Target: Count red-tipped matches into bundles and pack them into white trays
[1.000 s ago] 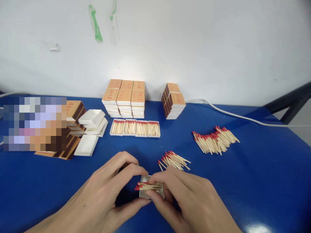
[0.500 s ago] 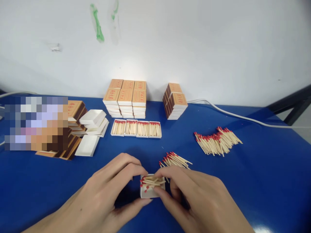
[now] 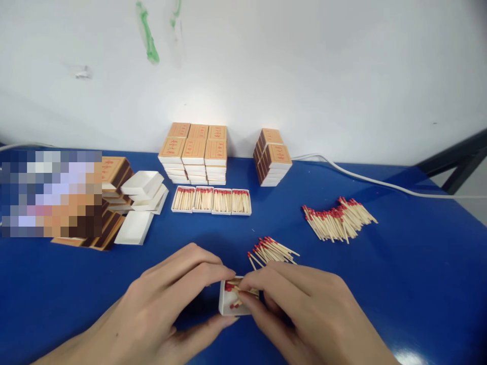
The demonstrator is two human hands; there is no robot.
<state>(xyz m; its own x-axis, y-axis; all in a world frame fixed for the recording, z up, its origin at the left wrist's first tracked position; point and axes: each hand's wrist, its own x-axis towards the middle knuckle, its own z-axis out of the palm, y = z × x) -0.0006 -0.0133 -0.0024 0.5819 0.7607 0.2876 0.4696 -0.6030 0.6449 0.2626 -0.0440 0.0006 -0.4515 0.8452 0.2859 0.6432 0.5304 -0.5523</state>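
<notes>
Between thumb and fingers, my left hand grips a white matchbox tray by its two long sides. Red-headed matches lie in the tray, a few of them loose near its lower edge. Reaching in from the right, my right hand pinches some of these matches with thumb and forefinger; its palm side and other fingers are hidden. Just beyond the right hand lies a small pile of matches. Four-sided trays filled with matches stand in a row farther back.
Stacked matchboxes stand against the wall, with a smaller stack to their right. White trays without matches and flattened box sleeves lie left, beside a pixelated patch. A larger match pile is at right; a white cable runs behind.
My right thumb and forefinger have closed on matches inside the tray and shifted slightly left. The matches have moved toward the tray's far side. The left hand keeps its grip.
</notes>
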